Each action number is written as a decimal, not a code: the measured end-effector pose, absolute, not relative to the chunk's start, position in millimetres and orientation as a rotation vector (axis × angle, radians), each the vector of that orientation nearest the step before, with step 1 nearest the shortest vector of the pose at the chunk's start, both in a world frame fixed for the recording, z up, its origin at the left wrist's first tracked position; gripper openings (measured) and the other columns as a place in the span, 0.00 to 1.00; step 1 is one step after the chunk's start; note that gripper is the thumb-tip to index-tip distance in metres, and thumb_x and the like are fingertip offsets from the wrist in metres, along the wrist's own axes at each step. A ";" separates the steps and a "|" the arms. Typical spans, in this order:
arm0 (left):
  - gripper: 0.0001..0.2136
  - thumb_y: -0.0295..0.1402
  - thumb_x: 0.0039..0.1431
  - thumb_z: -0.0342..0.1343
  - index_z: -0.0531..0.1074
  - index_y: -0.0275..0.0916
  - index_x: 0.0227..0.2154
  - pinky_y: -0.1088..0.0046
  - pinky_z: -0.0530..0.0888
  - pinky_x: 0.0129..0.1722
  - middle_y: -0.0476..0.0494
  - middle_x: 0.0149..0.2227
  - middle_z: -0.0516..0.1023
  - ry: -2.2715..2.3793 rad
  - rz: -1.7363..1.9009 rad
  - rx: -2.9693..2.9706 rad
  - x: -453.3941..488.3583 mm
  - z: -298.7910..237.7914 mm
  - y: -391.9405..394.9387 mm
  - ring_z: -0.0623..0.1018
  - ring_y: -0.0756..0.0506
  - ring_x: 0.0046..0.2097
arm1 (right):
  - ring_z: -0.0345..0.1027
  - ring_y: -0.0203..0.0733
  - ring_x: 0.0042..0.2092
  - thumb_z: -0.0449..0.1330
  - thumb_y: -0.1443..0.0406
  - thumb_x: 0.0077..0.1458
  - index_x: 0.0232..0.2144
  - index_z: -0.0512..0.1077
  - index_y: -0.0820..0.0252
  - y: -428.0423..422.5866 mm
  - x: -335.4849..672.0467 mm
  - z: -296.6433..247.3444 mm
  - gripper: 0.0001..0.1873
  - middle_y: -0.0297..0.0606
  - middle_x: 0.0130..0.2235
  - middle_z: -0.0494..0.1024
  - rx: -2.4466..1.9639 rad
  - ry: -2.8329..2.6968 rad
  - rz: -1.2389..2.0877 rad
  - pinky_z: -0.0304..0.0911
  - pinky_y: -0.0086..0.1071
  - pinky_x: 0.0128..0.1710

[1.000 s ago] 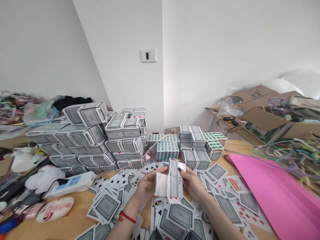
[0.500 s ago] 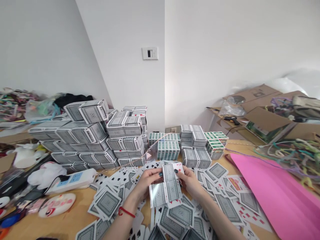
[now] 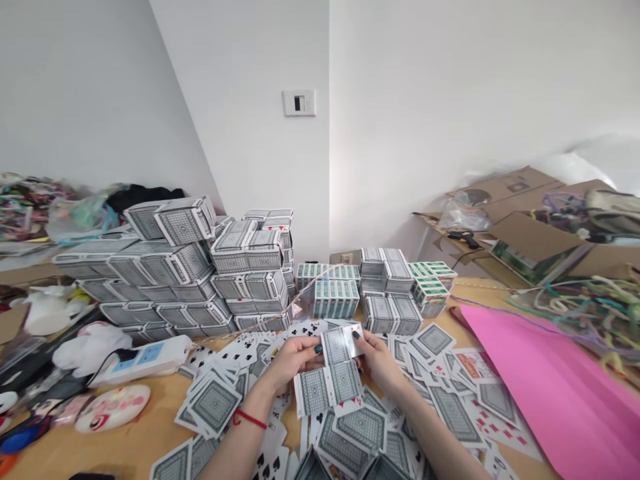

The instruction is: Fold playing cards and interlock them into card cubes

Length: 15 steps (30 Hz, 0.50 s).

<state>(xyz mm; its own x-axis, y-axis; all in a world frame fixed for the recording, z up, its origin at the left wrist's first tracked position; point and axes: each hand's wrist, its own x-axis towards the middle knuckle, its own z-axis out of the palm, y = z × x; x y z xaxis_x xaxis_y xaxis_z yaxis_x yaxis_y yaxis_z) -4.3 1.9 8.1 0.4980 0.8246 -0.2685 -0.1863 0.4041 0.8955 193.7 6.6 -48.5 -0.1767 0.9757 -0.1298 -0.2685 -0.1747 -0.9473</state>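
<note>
My left hand and my right hand meet at the middle of the table, both closed on a joined sheet of playing cards with grey patterned backs. The sheet hangs tilted between the hands, its upper card pinched at the fingertips. A red string is round my left wrist. Loose playing cards lie scattered face up and face down on the wooden table under and around both hands.
Stacks of grey card boxes stand behind left, green and grey boxes behind centre. A pink paper sheet lies at right, cardboard boxes and coloured cords beyond it. A white device and soft toys sit at left.
A second ago the cards were folded up in a compact block between my hands; they have since been spread out flat into a tilted sheet, and my hands have shifted slightly.
</note>
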 end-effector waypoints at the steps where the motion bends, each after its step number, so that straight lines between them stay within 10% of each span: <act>1: 0.17 0.33 0.48 0.60 0.74 0.32 0.42 0.70 0.73 0.39 0.35 0.39 0.78 0.813 0.729 0.933 -4.0 7.9 1.9 0.78 0.41 0.41 | 0.50 0.29 0.14 0.55 0.47 0.48 0.28 0.63 0.58 5.9 193.9 -47.1 0.20 0.23 0.13 0.59 -1.039 -1.051 1.550 0.45 0.24 0.15; 15: 0.17 0.34 0.45 0.62 0.75 0.34 0.40 0.73 0.74 0.37 0.38 0.38 0.79 0.938 0.768 1.019 -2.1 8.4 3.8 0.78 0.44 0.38 | 0.47 0.29 0.17 0.58 0.45 0.43 0.26 0.61 0.58 4.5 192.5 -35.9 0.22 0.23 0.16 0.56 -1.067 -1.125 1.434 0.43 0.25 0.17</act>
